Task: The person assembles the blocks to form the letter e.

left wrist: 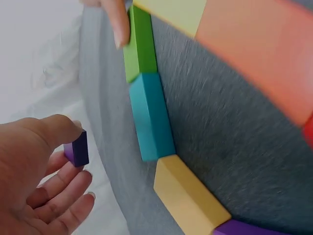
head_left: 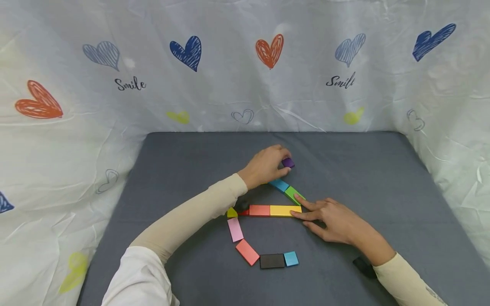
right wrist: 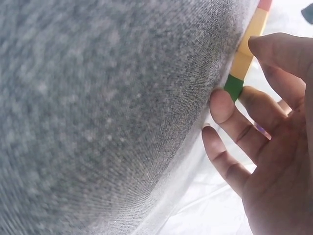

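My left hand [head_left: 266,165] pinches a small purple block [left wrist: 79,148] between thumb and fingers, held beyond the row of blocks. Below it in the head view, a blue block [head_left: 279,185] meets a green block [head_left: 294,195] end to end. My right hand [head_left: 332,222] has its fingers extended, one fingertip on the green block and another on the end of a yellow block [head_left: 285,211]. That yellow block continues a straight row with a coral block [head_left: 259,211] and a red one. In the left wrist view another yellow block [left wrist: 190,196] adjoins the blue one.
A curve of blocks runs down from a yellow-green piece [head_left: 232,213] through pink [head_left: 235,230], coral [head_left: 247,252], black [head_left: 272,261] and light blue [head_left: 291,259]. All lie on a grey cloth-covered table [head_left: 191,157]. A white curtain with printed hearts [head_left: 229,85] stands behind.
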`<state>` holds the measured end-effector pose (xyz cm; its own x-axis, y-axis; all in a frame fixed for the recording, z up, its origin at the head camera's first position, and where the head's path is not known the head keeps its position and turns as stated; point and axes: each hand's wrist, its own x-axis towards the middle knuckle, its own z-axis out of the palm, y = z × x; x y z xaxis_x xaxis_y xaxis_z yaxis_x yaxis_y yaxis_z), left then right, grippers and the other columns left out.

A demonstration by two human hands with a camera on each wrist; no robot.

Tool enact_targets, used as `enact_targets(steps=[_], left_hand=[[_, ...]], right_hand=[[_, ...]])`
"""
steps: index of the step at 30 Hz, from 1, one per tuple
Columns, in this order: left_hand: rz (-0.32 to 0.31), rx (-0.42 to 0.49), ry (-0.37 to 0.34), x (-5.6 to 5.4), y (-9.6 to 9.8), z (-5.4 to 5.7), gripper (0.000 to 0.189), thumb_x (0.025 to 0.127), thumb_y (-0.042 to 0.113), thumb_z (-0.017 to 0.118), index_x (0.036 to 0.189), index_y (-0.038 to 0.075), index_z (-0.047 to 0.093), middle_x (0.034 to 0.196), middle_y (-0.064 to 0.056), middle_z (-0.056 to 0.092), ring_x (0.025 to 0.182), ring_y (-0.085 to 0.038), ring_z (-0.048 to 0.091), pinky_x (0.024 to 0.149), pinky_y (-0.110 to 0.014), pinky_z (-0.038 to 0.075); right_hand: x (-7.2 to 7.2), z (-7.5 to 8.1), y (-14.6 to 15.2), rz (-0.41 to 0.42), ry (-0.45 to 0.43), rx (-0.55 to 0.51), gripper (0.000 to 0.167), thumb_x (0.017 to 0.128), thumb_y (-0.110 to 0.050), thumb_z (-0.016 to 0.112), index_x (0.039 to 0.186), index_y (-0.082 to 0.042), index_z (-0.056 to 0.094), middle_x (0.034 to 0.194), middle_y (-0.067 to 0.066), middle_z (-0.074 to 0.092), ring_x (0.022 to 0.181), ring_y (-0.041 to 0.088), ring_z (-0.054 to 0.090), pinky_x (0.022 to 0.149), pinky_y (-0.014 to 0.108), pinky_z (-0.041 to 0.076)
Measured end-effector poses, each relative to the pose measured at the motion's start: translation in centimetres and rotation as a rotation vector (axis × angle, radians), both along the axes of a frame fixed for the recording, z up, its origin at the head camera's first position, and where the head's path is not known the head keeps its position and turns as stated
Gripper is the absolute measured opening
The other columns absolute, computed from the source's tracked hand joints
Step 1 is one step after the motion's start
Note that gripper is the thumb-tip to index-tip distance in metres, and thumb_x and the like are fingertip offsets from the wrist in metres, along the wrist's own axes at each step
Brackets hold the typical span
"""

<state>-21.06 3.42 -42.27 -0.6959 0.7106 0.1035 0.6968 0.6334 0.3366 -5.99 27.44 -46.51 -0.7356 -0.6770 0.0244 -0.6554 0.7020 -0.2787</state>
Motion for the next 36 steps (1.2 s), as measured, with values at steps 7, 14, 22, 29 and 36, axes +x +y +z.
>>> enact_targets(steps=[7, 14, 22, 29, 36], left_hand=[[-0.056, 0.068, 0.031, 2.7, -1.2, 0.7, 0.039, 0.1, 0.031, 0.074, 0.134, 0.012, 0.069, 0.114, 0.0, 0.066, 0.092, -0.009, 0.059, 0.078, -0.024, 0.052], [-0.085, 0.109, 0.02, 5.8, -2.6, 1.5, 0.038, 0.1, 0.032, 0.074, 0.133, 0.014, 0.07, 0.115, 0.001, 0.066, 0.094, -0.009, 0.058, 0.079, -0.022, 0.053], [-0.174, 0.122, 0.038, 8.6, -2.6, 2.0, 0.036, 0.099, 0.036, 0.073, 0.127, 0.014, 0.07, 0.116, 0.005, 0.065, 0.098, -0.005, 0.058, 0.085, -0.017, 0.05], [-0.252, 0.134, 0.022, 11.3, -2.1, 1.7, 0.036, 0.099, 0.039, 0.072, 0.125, 0.014, 0.069, 0.114, 0.006, 0.063, 0.091, -0.002, 0.054, 0.079, -0.011, 0.046], [-0.3, 0.064, 0.028, 13.8, -2.0, 0.7, 0.044, 0.099, 0.048, 0.071, 0.127, 0.014, 0.068, 0.12, 0.007, 0.064, 0.101, -0.003, 0.056, 0.086, -0.015, 0.049]], right_hand=[[-0.2, 0.2, 0.2, 0.022, 0.044, -0.024, 0.048, 0.1, -0.026, 0.074, 0.146, -0.036, 0.064, 0.159, 0.003, 0.052, 0.075, 0.001, 0.054, 0.093, 0.051, 0.053], [-0.1, 0.2, 0.2, 0.023, 0.029, -0.008, 0.049, 0.101, -0.027, 0.073, 0.147, -0.036, 0.062, 0.16, 0.002, 0.051, 0.076, 0.001, 0.054, 0.095, 0.051, 0.053], [0.0, 0.3, 0.4, -0.004, 0.029, 0.015, 0.046, 0.101, -0.028, 0.073, 0.145, -0.037, 0.064, 0.152, 0.006, 0.059, 0.089, 0.009, 0.067, 0.098, 0.053, 0.053], [0.2, -0.1, 0.3, 0.004, 0.075, -0.029, 0.024, 0.095, -0.026, 0.079, 0.119, -0.024, 0.083, 0.138, 0.009, 0.069, 0.104, 0.016, 0.072, 0.099, 0.051, 0.053], [0.2, 0.0, 0.2, -0.007, -0.005, -0.014, 0.031, 0.096, -0.023, 0.076, 0.127, -0.024, 0.079, 0.156, 0.002, 0.056, 0.11, 0.017, 0.07, 0.102, 0.054, 0.05]])
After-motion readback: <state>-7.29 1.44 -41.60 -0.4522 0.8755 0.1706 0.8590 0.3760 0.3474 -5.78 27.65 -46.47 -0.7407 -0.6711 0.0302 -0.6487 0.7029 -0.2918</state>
